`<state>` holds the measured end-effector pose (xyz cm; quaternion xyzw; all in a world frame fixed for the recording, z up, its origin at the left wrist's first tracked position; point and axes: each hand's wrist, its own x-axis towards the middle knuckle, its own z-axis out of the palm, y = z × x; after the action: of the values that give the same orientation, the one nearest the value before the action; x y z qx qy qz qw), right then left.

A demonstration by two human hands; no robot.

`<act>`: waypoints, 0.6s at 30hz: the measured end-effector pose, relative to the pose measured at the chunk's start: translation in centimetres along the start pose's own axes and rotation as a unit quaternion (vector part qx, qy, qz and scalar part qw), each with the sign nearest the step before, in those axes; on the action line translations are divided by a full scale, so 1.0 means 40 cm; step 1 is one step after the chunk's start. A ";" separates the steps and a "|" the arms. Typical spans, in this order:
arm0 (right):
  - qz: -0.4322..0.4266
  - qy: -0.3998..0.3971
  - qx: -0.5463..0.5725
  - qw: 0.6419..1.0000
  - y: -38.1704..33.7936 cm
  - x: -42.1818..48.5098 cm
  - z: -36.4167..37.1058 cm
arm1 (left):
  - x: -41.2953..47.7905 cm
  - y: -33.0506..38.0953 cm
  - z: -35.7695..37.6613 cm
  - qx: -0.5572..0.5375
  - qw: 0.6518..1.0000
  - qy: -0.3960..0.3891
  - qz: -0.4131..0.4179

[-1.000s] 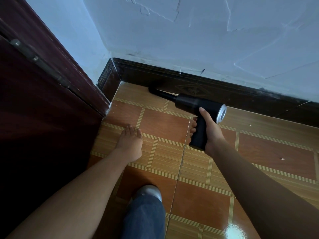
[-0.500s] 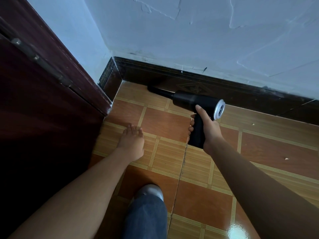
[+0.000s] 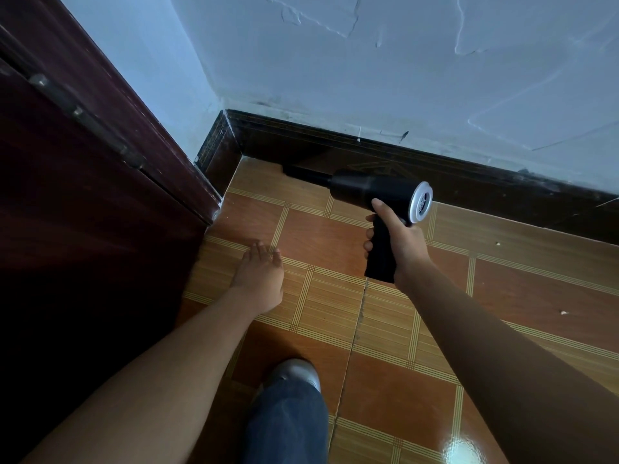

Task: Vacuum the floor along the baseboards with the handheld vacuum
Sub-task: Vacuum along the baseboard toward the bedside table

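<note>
Right hand [image 3: 402, 242] grips black pistol-shaped handheld vacuum [image 3: 371, 192], nozzle at dark baseboard [image 3: 469, 175] near corner; left hand [image 3: 259, 276] relaxed, empty. Risk: nozzle jams into corner, white crumbs [image 3: 562, 312] on the right missed.

The vacuum [image 3: 375, 190] lies along the baseboard [image 3: 469, 177] at the far edge of the floor [image 3: 502, 289], its nozzle [image 3: 301, 174] toward the corner, the door [image 3: 83, 195] at left, and a shoe [image 3: 294, 371] nearest the person.
</note>
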<state>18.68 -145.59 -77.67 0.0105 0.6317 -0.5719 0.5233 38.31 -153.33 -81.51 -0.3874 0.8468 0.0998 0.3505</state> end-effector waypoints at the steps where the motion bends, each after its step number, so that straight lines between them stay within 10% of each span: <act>1: -0.002 0.000 -0.001 1.000 0.000 0.000 -0.003 | -0.001 0.000 0.000 0.000 1.000 0.000 0.000; 18: -0.018 -0.012 -0.018 1.000 0.000 0.004 0.028 | -0.001 0.000 -0.005 -0.001 1.000 -0.001 0.000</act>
<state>19.33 -146.52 -77.55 -0.0170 0.6354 -0.5697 0.5209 38.20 -153.39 -81.35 -0.3877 0.8462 0.1012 0.3512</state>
